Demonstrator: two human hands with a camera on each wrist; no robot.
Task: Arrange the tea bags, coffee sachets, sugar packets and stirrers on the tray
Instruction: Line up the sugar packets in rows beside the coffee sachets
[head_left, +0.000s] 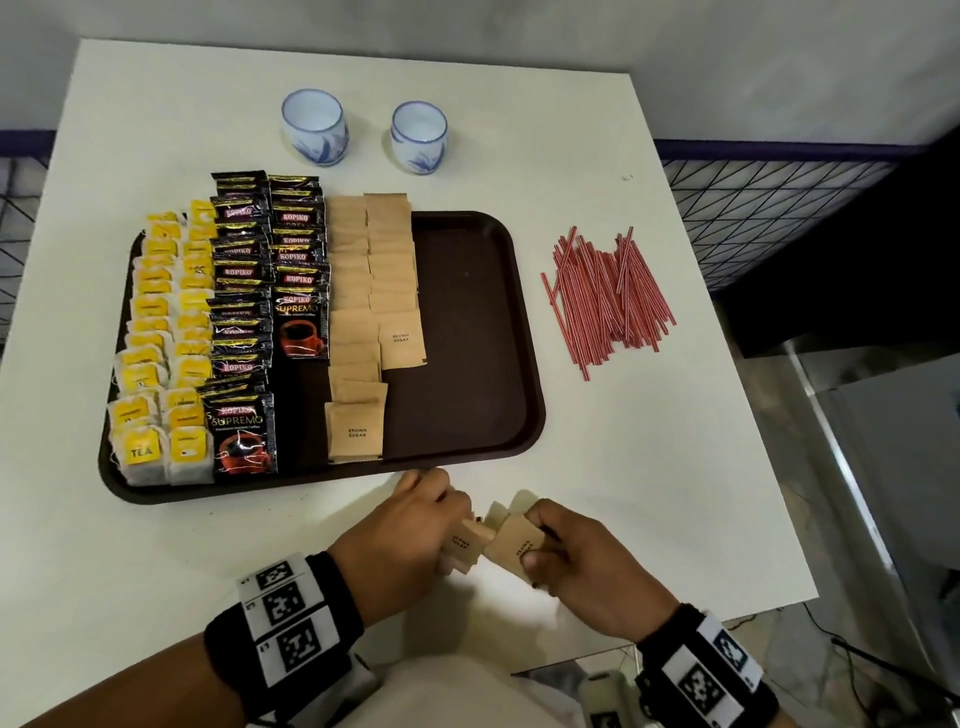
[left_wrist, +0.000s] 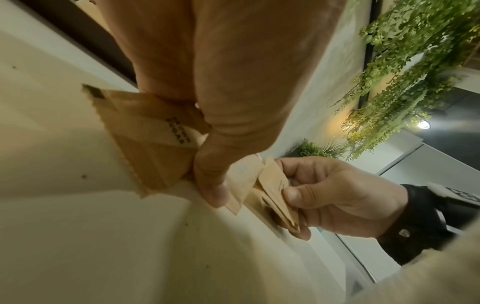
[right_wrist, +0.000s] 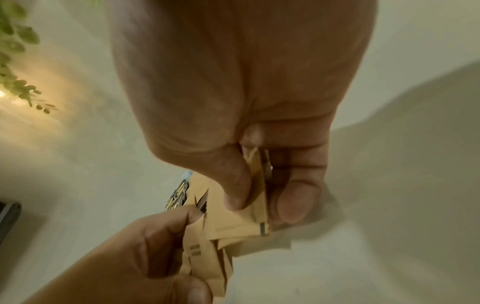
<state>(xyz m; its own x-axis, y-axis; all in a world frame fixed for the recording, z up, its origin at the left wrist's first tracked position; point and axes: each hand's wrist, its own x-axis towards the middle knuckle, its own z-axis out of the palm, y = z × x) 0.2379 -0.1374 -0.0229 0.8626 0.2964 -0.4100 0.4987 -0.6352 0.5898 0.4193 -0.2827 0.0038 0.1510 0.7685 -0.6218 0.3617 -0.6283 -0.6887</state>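
Both hands hold brown sugar packets just in front of the tray (head_left: 524, 322), above the table (head_left: 675, 467); the left hand (head_left: 400, 540) pinches a small bunch (head_left: 464, 543), and the right hand (head_left: 582, 566) pinches another bunch (head_left: 517, 543); the two bunches touch. I think a thin packet could slip out and drop on the table, because many are squeezed together at once; a hard pull could also bend or rip one. Laying them down could bump the neat sugar rows (head_left: 371, 312) on the tray.

The head view shows the tea bags (head_left: 161, 353) and coffee sachets (head_left: 260, 291) lined up, and the stirrers (head_left: 608, 296) off the tray to the right; the wrist views do not. The left wrist view shows the thumb (left_wrist: 215, 185) pressed on the packets.
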